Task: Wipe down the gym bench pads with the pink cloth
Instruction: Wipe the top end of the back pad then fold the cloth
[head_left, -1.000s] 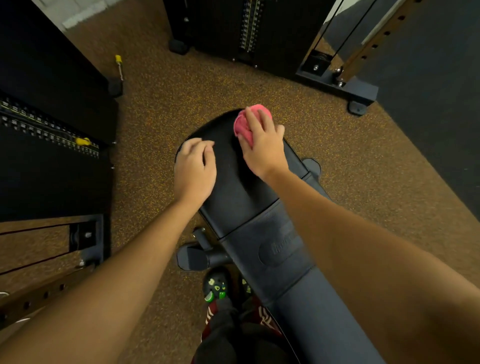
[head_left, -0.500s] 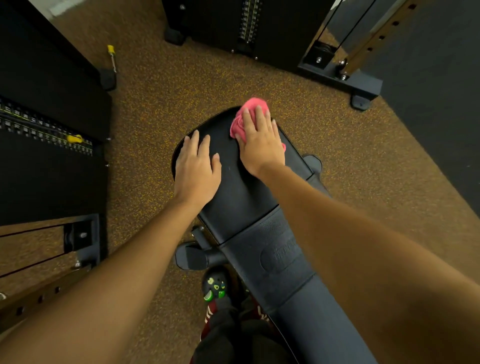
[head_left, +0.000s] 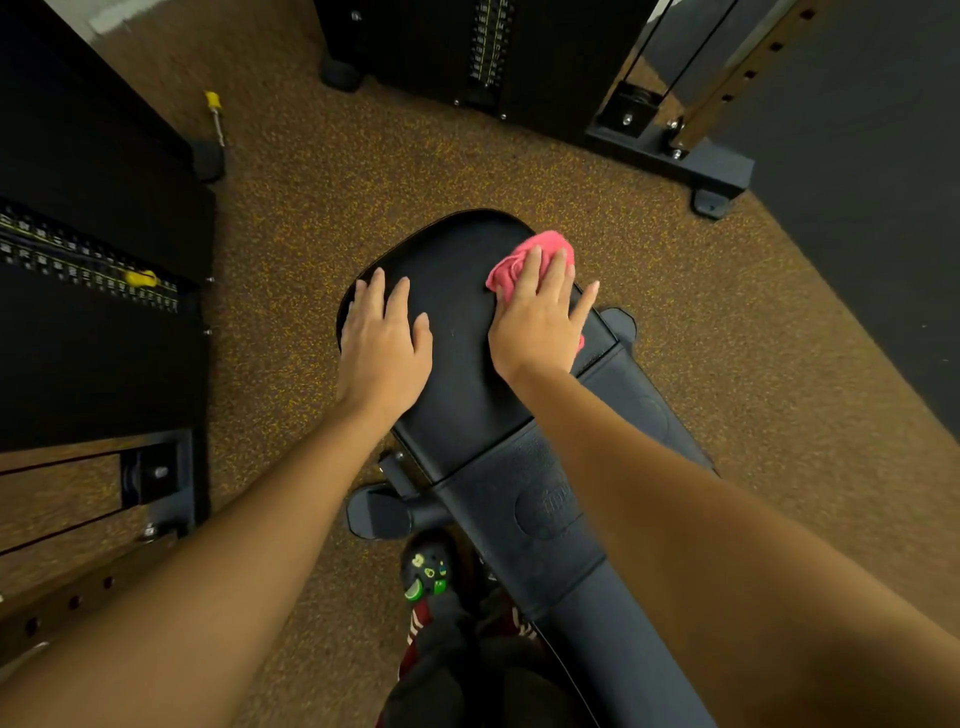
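The black seat pad (head_left: 457, 312) of the gym bench lies in the middle of the view, with the longer back pad (head_left: 597, 597) running toward the lower right. My right hand (head_left: 537, 319) presses flat on the pink cloth (head_left: 540, 249) near the seat pad's right edge; the cloth bunches out past my fingertips. My left hand (head_left: 384, 343) rests palm-down with fingers spread on the pad's left side, holding nothing.
Black weight stacks stand at the left (head_left: 98, 291) and at the top (head_left: 488, 47), with a machine frame foot (head_left: 711, 176) at upper right. Speckled brown rubber floor (head_left: 727, 338) surrounds the bench. My shoe (head_left: 426, 571) is beside the bench leg (head_left: 384, 512).
My right hand has slid the pink cloth from the pad's far end toward its right edge. My left hand went from curled to flat with fingers spread.
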